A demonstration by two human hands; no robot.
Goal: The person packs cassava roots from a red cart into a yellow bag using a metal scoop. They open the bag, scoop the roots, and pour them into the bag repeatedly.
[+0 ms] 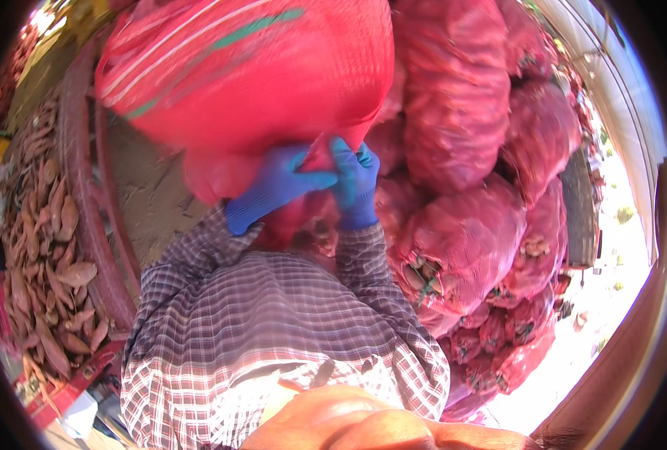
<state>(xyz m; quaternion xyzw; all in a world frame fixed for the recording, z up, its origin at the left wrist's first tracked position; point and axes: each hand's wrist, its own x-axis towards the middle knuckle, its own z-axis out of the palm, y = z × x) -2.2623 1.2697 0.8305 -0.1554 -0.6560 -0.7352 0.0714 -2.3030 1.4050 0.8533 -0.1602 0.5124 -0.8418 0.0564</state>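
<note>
A large red mesh sack (243, 84) with white and green stripes spreads out in front of me, blurred at its lower edge. My left hand (288, 177), in a blue and teal knitted glove, grips the sack's lower edge. Close beside it, my right hand (355, 174), gloved alike, pinches the corner of the same sack, its fingers bent. The two hands nearly meet, and whether the sack is empty cannot be told. Below them, more red mesh lies partly hidden behind my forearms.
Filled red mesh sacks (463, 247) are piled on the right, some tied with green string. To the left, a reddish metal rail (86, 185) curves past a heap of sweet potatoes (52, 281). A pale sheet (620, 84) hangs at the far right.
</note>
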